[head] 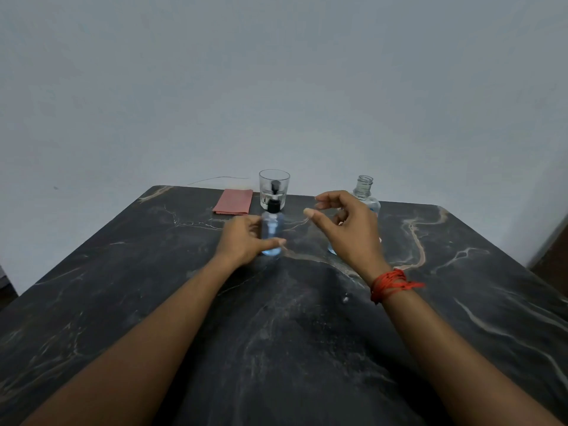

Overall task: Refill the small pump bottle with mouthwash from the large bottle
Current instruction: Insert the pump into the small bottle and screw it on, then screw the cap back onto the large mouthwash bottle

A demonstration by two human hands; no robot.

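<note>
The small clear black-pumped bottle stands upright on the dark marbled worktop, left hand gripping its lower body, right hand hovering loosely spread and empty before the uncapped large clear bottle; likely light and slippery, it wants holding at the body, twisting at the collar.

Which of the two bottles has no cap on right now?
The large bottle behind the right hand: its threaded neck stands open, while the small pump bottle wears its black pump.

Matt veined stone table, clear glass tumbler, pink cloth.
</note>
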